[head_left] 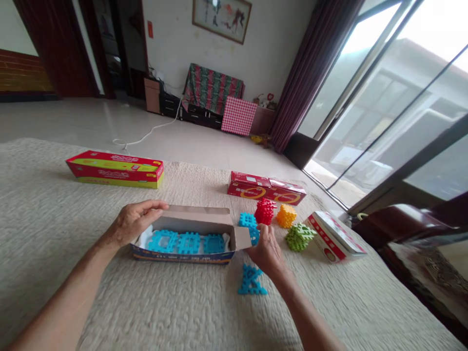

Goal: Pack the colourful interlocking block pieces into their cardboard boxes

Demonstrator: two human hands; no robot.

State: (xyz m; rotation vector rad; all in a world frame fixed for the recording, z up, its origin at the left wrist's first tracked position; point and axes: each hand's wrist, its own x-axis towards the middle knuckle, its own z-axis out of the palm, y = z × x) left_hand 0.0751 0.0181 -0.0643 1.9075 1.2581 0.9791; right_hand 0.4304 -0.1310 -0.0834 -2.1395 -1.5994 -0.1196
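A long open cardboard box (183, 260) lies on the bed cover, its back flap raised. Inside it, several blue interlocking plastic pieces (188, 243) rest in a row on white lining. At the box's left end is my left hand (135, 223), fingers stretched out along the top of the back flap. Beside the right end flap, my right hand (268, 251) has its fingers closed on a blue plastic piece (254, 236), partly hidden by the fingers. Another blue piece (251, 280) lies nearer to me, below that hand. More blue pieces (247, 220) sit just behind it.
Stacked plastic pieces in red (265, 211), yellow (286, 215) and green (300, 237) stand to the right. A red-and-green box (115, 169) is at the back left, a dark red box (266, 188) behind the stacks, and a white-and-red box (336, 236) at the right.
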